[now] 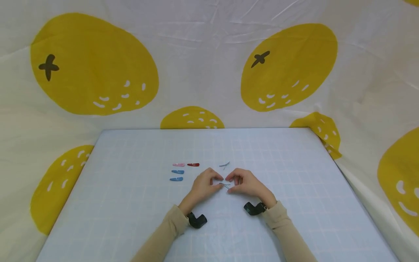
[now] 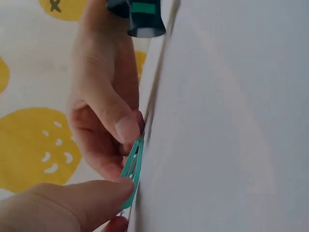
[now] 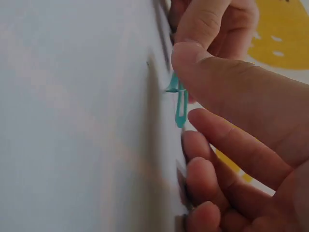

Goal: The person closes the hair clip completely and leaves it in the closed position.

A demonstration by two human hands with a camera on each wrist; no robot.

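A teal snap hair clip is pinched near one end by the thumb and fingers of my left hand. Its parts stand sprung apart, as the hair clip shows in the right wrist view. My right hand is close on the other side, thumb and index finger apart, the other fingers bent. Its thumb lies by the clip's narrow end in the left wrist view; whether it touches is unclear. Just beyond the hands lies another thin, dark bluish clip, also spread apart.
Left of the hands lie a pink hair clip, a red hair clip, an upper blue hair clip and a lower blue hair clip. The pale checked table meets a fruit-patterned cloth behind it.
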